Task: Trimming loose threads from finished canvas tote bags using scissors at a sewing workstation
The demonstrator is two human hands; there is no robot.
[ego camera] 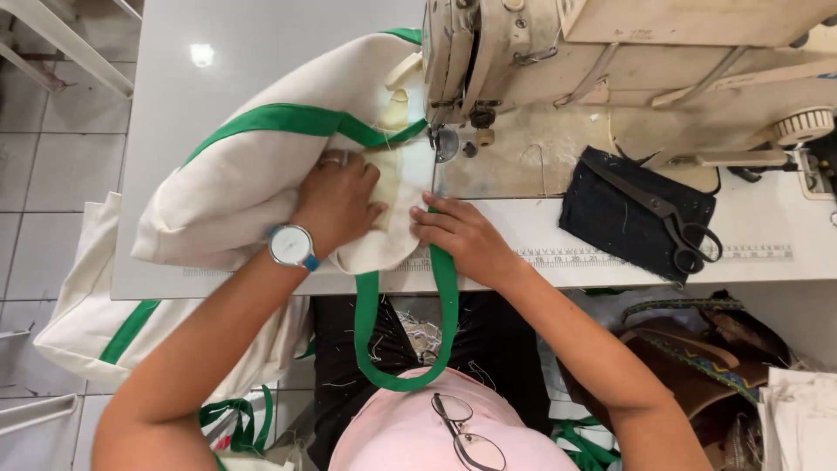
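Item: cream cloth bag (pixel 253 183) with green trim, lying on the grey table (pixel 174 87), its near corner fed under the needle foot of the sewing machine (pixel 610 61). All places below are given relative to the sewing machine.

- Left hand (pixel 336 205): just left of and below the needle, palm down on the bunched bag. Fingers curled and pressed together, gripping a fold of cloth; a ring and a wristwatch (pixel 292 246) show.
- Right hand (pixel 462 235): directly below the needle, flat on the cloth edge at the table's front. Fingers close together and extended, pinning the hem and the root of the green strap (pixel 405 349); they clasp nothing.
- Green strap: hangs off the front edge in a loop, down toward the lap, well below the machine.
- Dark cloth patch (pixel 628 214) with black scissors (pixel 671 218) on it: on the table below the machine's right half.
- More cream bags (pixel 96 331): on the floor, far left of and below the machine.
- Eyeglasses (pixel 466 436): hanging at the chest, bottom of view.

Handling note (judgement): the seam should run truest if both hands keep the cloth flat and taut, guide rather than pull, keep fingertips clear of the needle, and let the loose strap hang free.
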